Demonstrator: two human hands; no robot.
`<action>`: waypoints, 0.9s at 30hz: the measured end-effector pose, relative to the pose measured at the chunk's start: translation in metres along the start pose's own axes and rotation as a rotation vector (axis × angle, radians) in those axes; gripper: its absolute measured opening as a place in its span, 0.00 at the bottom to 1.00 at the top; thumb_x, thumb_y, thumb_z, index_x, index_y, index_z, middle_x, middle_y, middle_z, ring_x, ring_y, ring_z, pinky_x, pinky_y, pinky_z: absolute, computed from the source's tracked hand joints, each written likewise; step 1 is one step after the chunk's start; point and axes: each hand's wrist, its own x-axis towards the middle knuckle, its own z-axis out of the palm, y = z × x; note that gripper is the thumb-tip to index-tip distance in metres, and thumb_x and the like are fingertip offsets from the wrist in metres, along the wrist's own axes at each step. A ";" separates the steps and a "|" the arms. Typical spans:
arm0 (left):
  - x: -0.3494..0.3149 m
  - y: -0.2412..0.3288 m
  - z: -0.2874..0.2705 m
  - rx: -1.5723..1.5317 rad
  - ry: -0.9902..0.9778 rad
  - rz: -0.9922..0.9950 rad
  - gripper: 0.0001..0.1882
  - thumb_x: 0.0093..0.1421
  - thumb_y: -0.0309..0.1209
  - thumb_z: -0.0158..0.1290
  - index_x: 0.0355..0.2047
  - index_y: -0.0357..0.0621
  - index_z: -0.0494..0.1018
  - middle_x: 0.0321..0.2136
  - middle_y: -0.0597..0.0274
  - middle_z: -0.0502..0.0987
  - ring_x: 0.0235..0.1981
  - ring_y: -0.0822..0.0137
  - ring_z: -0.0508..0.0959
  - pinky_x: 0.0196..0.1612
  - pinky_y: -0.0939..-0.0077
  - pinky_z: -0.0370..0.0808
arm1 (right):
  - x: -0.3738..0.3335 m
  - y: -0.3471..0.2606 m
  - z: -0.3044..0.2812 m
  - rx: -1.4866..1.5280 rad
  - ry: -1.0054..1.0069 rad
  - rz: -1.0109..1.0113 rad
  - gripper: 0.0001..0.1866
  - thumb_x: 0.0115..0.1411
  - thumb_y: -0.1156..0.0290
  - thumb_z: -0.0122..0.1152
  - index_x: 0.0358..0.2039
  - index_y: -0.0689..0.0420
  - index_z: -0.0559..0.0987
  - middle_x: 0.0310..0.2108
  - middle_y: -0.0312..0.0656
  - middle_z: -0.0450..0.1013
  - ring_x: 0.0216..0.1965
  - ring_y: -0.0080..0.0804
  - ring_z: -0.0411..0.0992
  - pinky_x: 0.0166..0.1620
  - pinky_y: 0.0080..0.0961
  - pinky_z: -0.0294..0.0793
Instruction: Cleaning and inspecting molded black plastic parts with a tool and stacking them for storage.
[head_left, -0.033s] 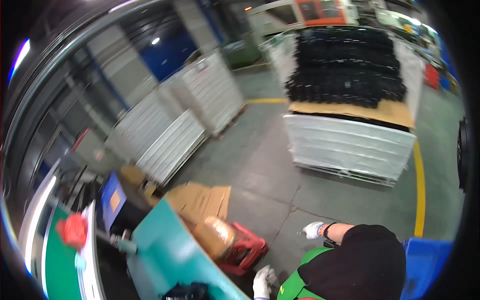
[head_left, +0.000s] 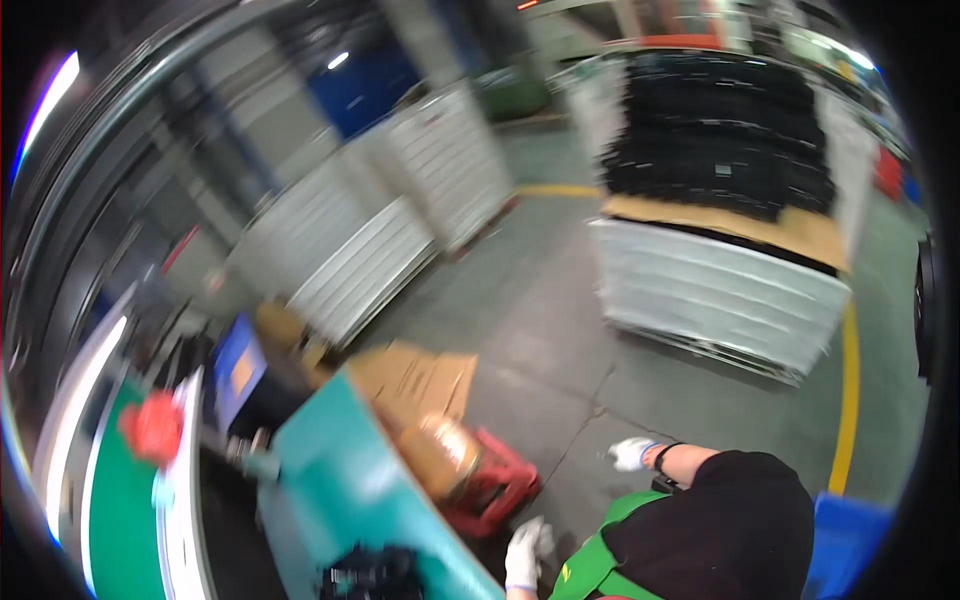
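Note:
My left hand (head_left: 527, 553), in a white glove, hangs in front of me beside the teal tabletop (head_left: 345, 470). Its fingers are loosely bent and apart, and nothing shows in them. My right hand (head_left: 632, 454), also white-gloved with a dark band at the wrist, is held out over the grey floor. Its fingers reach loosely to the left, and I see no object in them, though the picture is somewhat blurred. Closest to my left hand is a red pallet jack or cart frame (head_left: 512, 482), with a plastic-wrapped brown package (head_left: 447, 450) against it.
Black parts (head_left: 372, 575) lie on the tabletop's near end. Flattened cardboard (head_left: 425, 375) lies beyond it. A silver-grey crate (head_left: 720, 295) piled with black parts (head_left: 720, 130) stands ahead. More grey crates (head_left: 370, 265) stand at left; a blue bin (head_left: 848, 545) is at right.
The whole scene has shifted slightly right in the picture as my head turned left. My hands keep nearly the same places and hold nothing visible in either frame.

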 end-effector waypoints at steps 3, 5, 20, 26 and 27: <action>-0.007 0.014 -0.011 0.420 -0.093 0.645 0.21 0.69 0.37 0.53 0.59 0.41 0.74 0.54 0.56 0.77 0.54 0.63 0.77 0.57 0.72 0.74 | 0.019 -0.038 -0.034 0.157 0.269 -0.103 0.27 0.61 0.56 0.58 0.58 0.57 0.77 0.56 0.56 0.76 0.57 0.55 0.74 0.61 0.44 0.73; -0.043 0.046 0.011 0.468 0.000 0.596 0.22 0.69 0.39 0.54 0.59 0.42 0.73 0.54 0.54 0.78 0.56 0.65 0.76 0.60 0.70 0.72 | 0.012 -0.055 -0.052 0.406 0.418 -0.269 0.21 0.65 0.68 0.60 0.57 0.58 0.76 0.52 0.51 0.78 0.54 0.47 0.77 0.61 0.37 0.73; -0.240 -0.094 0.033 -0.436 1.066 0.527 0.23 0.69 0.38 0.57 0.59 0.37 0.73 0.50 0.61 0.79 0.52 0.72 0.75 0.58 0.75 0.71 | -0.121 -0.388 -0.032 0.009 -0.301 -1.915 0.17 0.55 0.75 0.68 0.47 0.55 0.81 0.36 0.45 0.79 0.37 0.48 0.78 0.42 0.43 0.78; -0.293 -0.187 0.113 -0.659 1.560 0.461 0.21 0.69 0.35 0.58 0.58 0.37 0.74 0.46 0.64 0.80 0.45 0.76 0.76 0.50 0.80 0.73 | -0.197 -0.415 0.043 -0.454 -0.657 -2.100 0.15 0.54 0.69 0.69 0.44 0.52 0.82 0.35 0.44 0.79 0.37 0.50 0.78 0.42 0.45 0.77; -0.301 -0.200 0.127 -0.733 1.608 0.478 0.21 0.68 0.35 0.58 0.58 0.38 0.74 0.45 0.64 0.80 0.44 0.77 0.76 0.48 0.82 0.73 | -0.210 -0.416 0.055 -0.439 -0.678 -2.143 0.15 0.54 0.69 0.68 0.44 0.52 0.82 0.35 0.44 0.79 0.37 0.49 0.77 0.42 0.45 0.77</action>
